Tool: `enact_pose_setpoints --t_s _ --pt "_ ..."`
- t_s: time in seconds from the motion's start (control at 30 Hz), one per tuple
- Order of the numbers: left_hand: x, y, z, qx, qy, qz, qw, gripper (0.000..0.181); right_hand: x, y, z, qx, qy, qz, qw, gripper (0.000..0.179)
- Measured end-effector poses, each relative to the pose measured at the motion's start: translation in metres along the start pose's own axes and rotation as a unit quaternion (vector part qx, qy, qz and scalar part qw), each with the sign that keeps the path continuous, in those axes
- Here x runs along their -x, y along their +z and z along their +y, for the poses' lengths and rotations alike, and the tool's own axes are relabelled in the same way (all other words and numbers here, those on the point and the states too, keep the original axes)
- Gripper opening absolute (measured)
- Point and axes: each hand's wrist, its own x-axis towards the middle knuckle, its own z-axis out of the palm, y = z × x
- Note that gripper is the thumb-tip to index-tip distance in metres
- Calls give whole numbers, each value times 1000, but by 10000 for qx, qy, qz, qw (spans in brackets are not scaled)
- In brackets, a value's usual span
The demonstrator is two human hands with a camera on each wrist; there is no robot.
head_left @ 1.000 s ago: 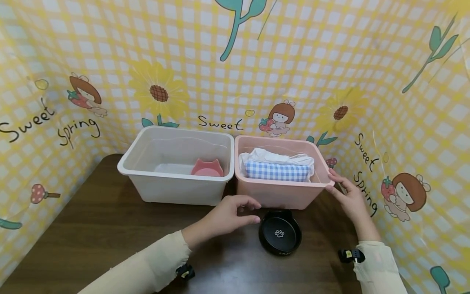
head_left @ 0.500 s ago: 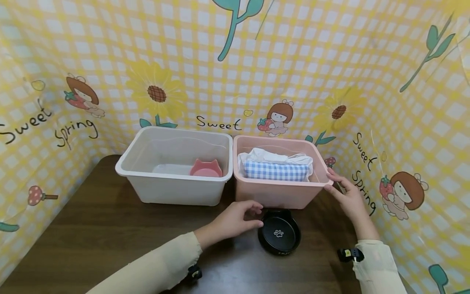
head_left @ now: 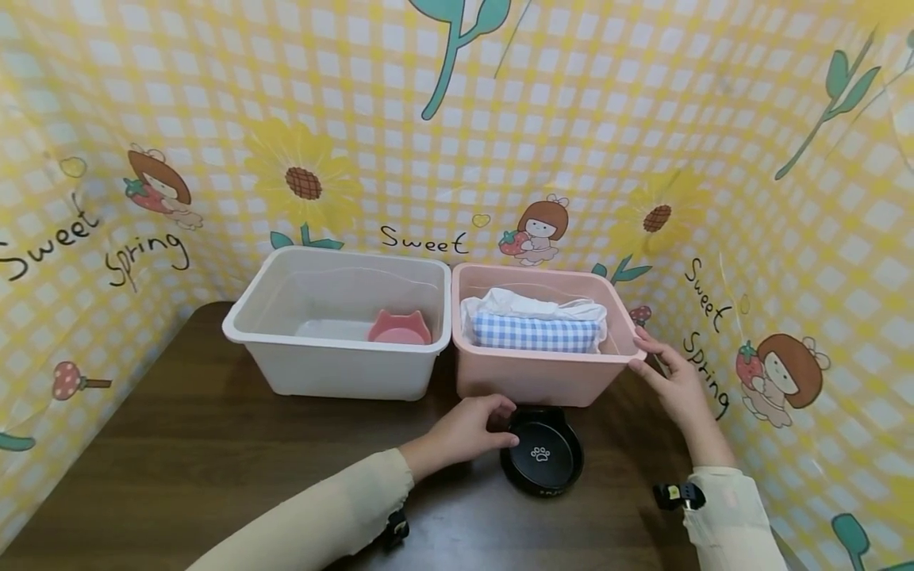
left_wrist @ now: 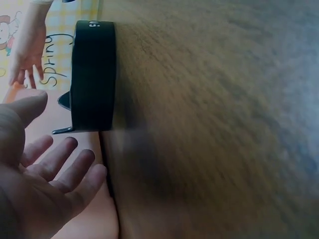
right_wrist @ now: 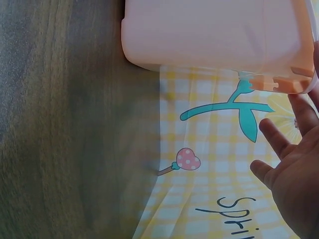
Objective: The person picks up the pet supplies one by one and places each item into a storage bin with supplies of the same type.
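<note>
A black pet bowl [head_left: 546,456] with a white paw print and small ears rests upright on the table, in front of the pink bin [head_left: 543,377]. My left hand [head_left: 467,432] is at the bowl's left side, thumb and fingers spread apart. In the left wrist view a gap shows between those fingers and the bowl's black wall [left_wrist: 94,74]. My right hand [head_left: 674,385] touches the front right corner of the pink bin's rim with extended fingers and thumb. Inside that bin lies a blue-and-white checked cloth bundle [head_left: 535,331] with white fabric behind it.
Left of the pink bin, right beside it, stands a pale grey bin [head_left: 343,369] with a pink cat-eared bowl [head_left: 400,327] inside. A yellow checked printed cloth [head_left: 414,159] hangs behind and along both sides of the brown wooden table [head_left: 178,468].
My left hand has moved right and slightly toward me, up to the black bowl's edge. The right hand stays at the pink bin's corner. The whole head view shifts slightly.
</note>
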Motion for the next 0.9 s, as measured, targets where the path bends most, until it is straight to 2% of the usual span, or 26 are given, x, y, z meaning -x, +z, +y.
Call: enact_pose_setpoints --t_s 0.27,0.63,0.9 --pt "-11 8 0 -187 -285 231 9992 39 0 1 1 58 -58 22 10000 49" --pt "-23 18 -6 -12 -452 550 9975 27 1 1 -2 -3 -17 37 10000 50" --pt "-27 18 -4 -113 -282 698 9971 17 -1 1 2 -11 -1 36 10000 50"
